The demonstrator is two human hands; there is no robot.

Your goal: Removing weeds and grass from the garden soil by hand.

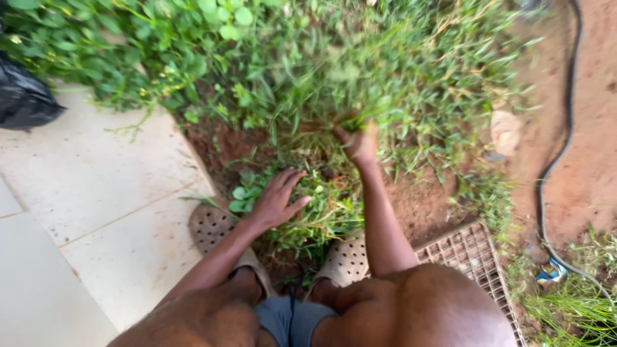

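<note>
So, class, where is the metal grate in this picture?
In the head view, the grate lies at lower right on the soil, just right of the person's right arm, with the black hose further right.

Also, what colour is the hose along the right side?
Black; the hose lies on red soil, seen in the head view.

The grass is seen in bright green with a few straw-yellow blades, and the round-leaved weeds in a paler green. The soil is coloured reddish brown. The paving slabs are shown in pale cream, speckled with tiny dark dots. The clogs are beige, patterned with rows of small holes. A black bag, a black hose and a pale grid-patterned drain grate are also seen.
</note>
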